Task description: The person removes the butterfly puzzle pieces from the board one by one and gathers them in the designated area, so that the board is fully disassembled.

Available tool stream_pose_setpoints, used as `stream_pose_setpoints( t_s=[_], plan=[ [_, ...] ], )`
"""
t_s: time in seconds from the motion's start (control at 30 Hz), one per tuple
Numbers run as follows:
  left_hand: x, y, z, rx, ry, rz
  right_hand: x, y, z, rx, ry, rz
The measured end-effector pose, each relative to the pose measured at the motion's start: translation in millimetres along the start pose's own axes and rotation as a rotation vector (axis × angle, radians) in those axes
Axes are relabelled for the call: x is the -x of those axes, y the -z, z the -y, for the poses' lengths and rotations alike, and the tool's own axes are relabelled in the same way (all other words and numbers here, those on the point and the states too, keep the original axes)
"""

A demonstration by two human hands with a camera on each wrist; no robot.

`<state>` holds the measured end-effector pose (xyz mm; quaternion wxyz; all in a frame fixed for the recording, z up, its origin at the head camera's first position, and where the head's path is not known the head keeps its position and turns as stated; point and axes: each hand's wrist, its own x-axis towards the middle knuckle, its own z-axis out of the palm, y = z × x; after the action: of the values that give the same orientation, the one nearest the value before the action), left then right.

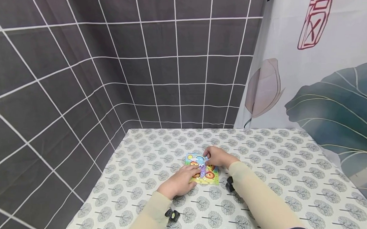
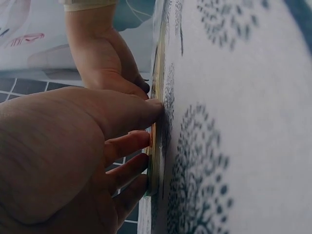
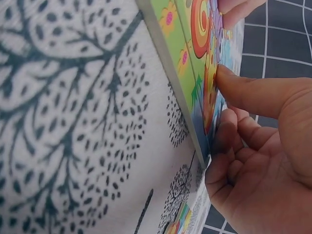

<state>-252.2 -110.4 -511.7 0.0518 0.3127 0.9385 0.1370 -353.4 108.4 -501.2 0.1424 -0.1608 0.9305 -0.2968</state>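
A butterfly jigsaw puzzle (image 1: 212, 179) lies flat on the tablecloth, with a purple smiling body and orange-yellow wings. My left hand (image 1: 182, 182) rests over its left side. In the left wrist view, the left thumb (image 2: 155, 108) touches the board's edge while the outstretched fingers (image 2: 127, 173) lie on its top. My right hand (image 1: 216, 156) is at the upper right corner. The right wrist view shows its thumb (image 3: 239, 90) and curled fingers pinching an orange wing piece (image 3: 208, 109) close to the board's edge; part of that piece is hidden.
A white tablecloth (image 1: 213, 218) printed with grey trees covers the table. In the right wrist view, a small colourful piece (image 3: 179, 222) lies on the cloth beyond the board. A dark checked curtain (image 1: 160, 70) and a floral curtain (image 1: 324, 89) hang around the table.
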Motion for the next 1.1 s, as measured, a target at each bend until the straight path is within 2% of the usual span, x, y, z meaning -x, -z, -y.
stream_pose_setpoints(
  t_s=[0.5, 1.1],
  plan=[
    [0.6, 2.5, -2.4, 0.027, 0.01, -0.001, -0.9, -0.5, -5.4, -0.12, 0.024, -0.032],
    [-0.1, 1.5, -2.0, 0.05, 0.026, -0.006, -3.1, -4.6, -9.2, -0.101, 0.033, -0.085]
  ],
)
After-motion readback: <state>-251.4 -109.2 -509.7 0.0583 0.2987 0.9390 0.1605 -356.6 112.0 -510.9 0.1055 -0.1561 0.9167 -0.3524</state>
